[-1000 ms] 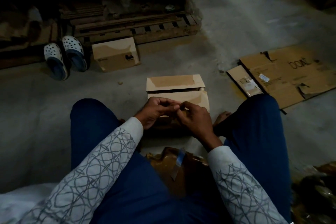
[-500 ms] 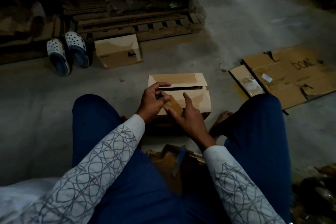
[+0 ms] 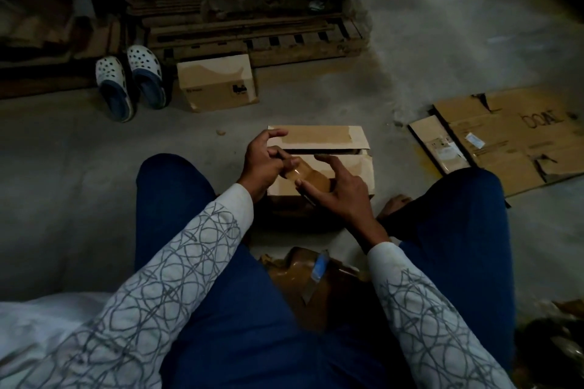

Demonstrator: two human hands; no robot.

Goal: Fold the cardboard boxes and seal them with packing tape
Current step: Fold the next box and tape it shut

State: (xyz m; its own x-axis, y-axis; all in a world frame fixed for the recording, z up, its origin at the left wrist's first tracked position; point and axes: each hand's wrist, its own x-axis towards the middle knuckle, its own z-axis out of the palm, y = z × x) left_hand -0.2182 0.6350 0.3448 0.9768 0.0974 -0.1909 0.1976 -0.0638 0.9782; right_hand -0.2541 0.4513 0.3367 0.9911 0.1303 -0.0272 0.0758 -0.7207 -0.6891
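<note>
Down on the concrete floor, seated; past flattened cardboard on the right and a small box further off, both well apart from the work; straight to the cardboard box between the knees, top flaps folded in, a dark gap left along the seam; probably light and hollow, stiff at the edges but giving mid-flap, so best steadied at a corner or side wall; left hand up over the near-left corner, pinching one end of a brown tape strip; right hand with fingers spread, thumb at the strip's other end; thin, clingy stuff, apt to curl onto itself; worth keeping taut, gripped only at the ends.
</note>
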